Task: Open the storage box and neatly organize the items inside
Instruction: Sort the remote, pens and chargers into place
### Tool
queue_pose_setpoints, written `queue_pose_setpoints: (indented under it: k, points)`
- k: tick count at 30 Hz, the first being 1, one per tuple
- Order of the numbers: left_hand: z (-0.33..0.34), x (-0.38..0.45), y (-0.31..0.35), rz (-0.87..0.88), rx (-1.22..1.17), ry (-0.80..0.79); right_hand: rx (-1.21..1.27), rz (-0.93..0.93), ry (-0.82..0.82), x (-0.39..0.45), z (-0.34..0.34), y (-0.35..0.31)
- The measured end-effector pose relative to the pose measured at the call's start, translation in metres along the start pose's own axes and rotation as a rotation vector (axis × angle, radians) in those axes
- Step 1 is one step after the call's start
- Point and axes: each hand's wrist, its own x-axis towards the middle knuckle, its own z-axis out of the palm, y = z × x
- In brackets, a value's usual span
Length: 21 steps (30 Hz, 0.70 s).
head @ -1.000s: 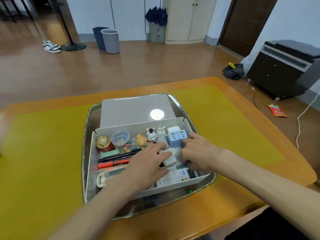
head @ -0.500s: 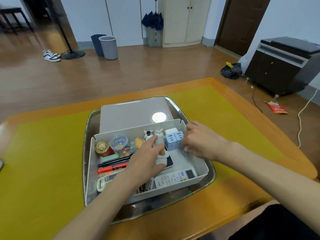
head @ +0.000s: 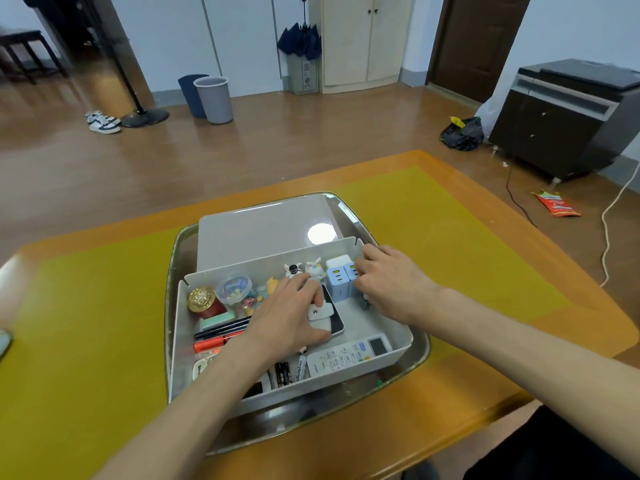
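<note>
You face a wooden floor (head: 311,147) running back to pale walls (head: 242,39). A cream cabinet (head: 363,39) stands at the far wall beside a dark door (head: 474,43). Two bins (head: 211,98) sit left of a folded umbrella (head: 300,41). A dark cabinet (head: 568,126) stands at your right, sneakers (head: 103,121) lie far left.

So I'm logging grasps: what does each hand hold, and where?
Left hand grips the phone at its far end; right hand pinches the blue chargers' right side.
</note>
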Motion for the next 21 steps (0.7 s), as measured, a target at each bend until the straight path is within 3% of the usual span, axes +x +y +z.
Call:
queue_pose_setpoints:
  k: [9, 15, 21]
  points:
    - [-0.005, 0.0, 0.003, -0.012, 0.044, -0.055, 0.028, -0.012, 0.027, 0.0, -0.005, 0.0]
    - [-0.015, -0.016, -0.004, -0.03, -0.018, 0.001, 0.534, 0.043, 0.218, -0.004, -0.02, 0.002]
    - [-0.026, -0.027, 0.006, 0.003, -0.232, 0.126, 0.832, -0.006, 0.245, 0.012, -0.035, -0.013]
